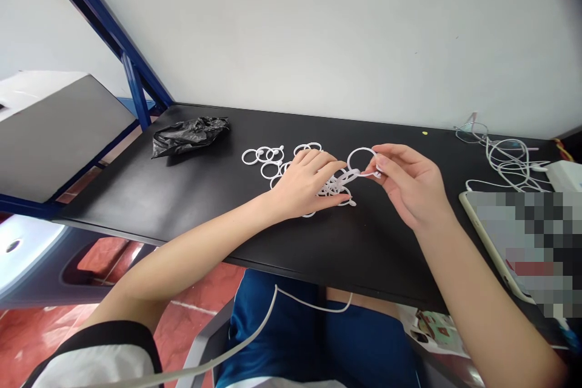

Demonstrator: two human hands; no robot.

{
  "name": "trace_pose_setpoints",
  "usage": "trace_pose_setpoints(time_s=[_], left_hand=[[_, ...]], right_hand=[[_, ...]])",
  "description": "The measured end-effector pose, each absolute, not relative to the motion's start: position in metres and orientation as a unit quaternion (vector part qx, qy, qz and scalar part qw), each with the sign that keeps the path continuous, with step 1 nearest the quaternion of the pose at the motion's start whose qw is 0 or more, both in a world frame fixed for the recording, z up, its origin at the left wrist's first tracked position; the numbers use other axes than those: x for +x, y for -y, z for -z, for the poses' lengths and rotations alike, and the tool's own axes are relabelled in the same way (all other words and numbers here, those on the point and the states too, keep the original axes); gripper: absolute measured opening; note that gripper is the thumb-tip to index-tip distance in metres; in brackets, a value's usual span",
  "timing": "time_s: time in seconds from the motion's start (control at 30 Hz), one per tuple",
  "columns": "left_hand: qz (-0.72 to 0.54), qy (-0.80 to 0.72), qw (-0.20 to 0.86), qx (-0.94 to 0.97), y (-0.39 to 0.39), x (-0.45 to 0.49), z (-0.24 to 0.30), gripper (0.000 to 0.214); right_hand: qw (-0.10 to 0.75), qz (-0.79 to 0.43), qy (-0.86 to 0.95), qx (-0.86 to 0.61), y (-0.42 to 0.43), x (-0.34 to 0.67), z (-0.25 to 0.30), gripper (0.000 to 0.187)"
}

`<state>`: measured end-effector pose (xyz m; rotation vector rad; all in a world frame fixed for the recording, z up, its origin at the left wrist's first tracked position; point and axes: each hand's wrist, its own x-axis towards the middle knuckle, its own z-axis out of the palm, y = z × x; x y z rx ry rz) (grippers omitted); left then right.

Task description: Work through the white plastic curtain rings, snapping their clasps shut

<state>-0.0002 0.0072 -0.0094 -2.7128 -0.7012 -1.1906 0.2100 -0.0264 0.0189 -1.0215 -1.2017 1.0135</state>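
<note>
Between the thumb and fingertips of my right hand (pixel 407 185) is a white plastic curtain ring (pixel 362 148), raised a little above the table. Its lower edge meets other white rings at the pile's right side; whether they are linked I cannot tell. My left hand (pixel 307 182) lies palm down over the pile of white rings (pixel 333 187), thumb and fingers apart, and covers part of it. Several loose rings with small eyelets (pixel 275 152) spread out to the left of that hand, some overlapping.
On the black table (pixel 218 194), a crumpled black plastic bag (pixel 191 135) lies at the back left. To the right are a phone or tablet (pixel 488 236), tangled white cables (pixel 507 160) and eyeglasses (pixel 473 127). A white wall (pixel 318 42) borders the back. A white cord (pixel 268 315) crosses my lap.
</note>
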Motion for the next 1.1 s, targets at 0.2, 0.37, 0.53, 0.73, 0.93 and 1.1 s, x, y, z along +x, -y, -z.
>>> trace_pose_setpoints(time_s=[0.2,0.37,0.53,0.73,0.93,1.1], left_hand=[[0.404,0.204,0.046,-0.891,-0.005,0.001,0.005,0.020],[0.458,0.204,-0.011,-0.865,-0.001,0.001,-0.001,0.017],[0.517,0.194,-0.220,-0.804,0.003,-0.001,-0.008,0.010],[0.444,0.225,-0.499,-0.710,0.004,-0.001,-0.014,0.030],[0.420,0.250,-0.518,-0.702,0.004,0.000,-0.018,0.050],[0.424,0.290,-0.494,-0.701,0.001,0.002,-0.016,0.042]], right_hand=[[0.573,-0.458,0.536,-0.417,0.029,0.207,-0.021,0.014],[0.590,-0.488,0.466,-0.443,0.030,0.206,-0.025,0.014],[0.566,-0.497,0.439,-0.490,0.030,0.207,-0.024,0.021],[0.525,-0.482,0.478,-0.513,0.032,0.201,-0.021,0.026],[0.557,-0.441,0.476,-0.518,0.032,0.201,-0.021,0.024],[0.545,-0.463,0.469,-0.518,0.033,0.200,-0.024,0.023]])
